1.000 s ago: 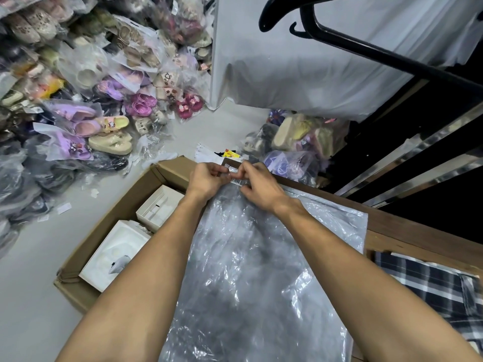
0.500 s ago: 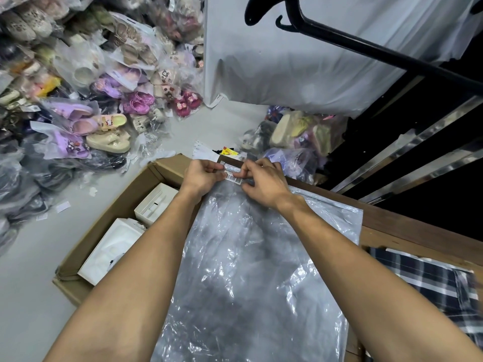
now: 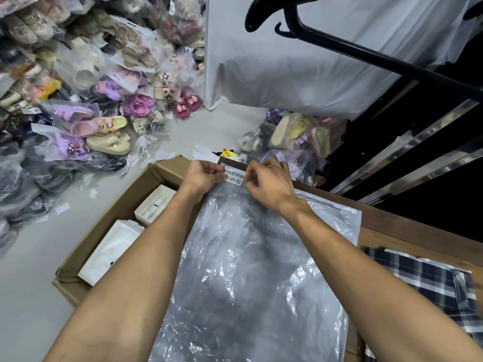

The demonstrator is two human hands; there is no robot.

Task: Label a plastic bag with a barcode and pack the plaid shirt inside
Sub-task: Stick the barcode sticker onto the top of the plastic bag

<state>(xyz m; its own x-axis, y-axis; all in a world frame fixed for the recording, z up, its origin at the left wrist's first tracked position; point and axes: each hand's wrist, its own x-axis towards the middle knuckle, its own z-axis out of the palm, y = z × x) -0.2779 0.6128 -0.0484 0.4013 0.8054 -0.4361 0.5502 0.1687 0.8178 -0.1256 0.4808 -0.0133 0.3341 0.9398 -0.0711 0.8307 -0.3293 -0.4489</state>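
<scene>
A large clear plastic bag (image 3: pixel 251 270) lies flat on the wooden table (image 3: pixel 407 231), its top edge far from me. A small white barcode label (image 3: pixel 234 179) sits at the bag's top left corner. My left hand (image 3: pixel 202 176) pinches the label's left end. My right hand (image 3: pixel 269 182) has its fingertips on the bag's top edge just right of the label. The dark plaid shirt (image 3: pixel 428 280) lies folded on the table at the right, partly cut off by the frame.
An open cardboard box (image 3: pixel 109 220) with white boxes inside stands at the table's left. Bagged shoes and sandals (image 3: pixel 99 100) are heaped on the floor at the left and beyond the table. A black hanger rail (image 3: pixel 366 45) and white cloth hang overhead.
The two hands have drawn apart at the bag's top corner, so the barcode label now shows lying flat between them. The bag and shirt have stayed where they were.
</scene>
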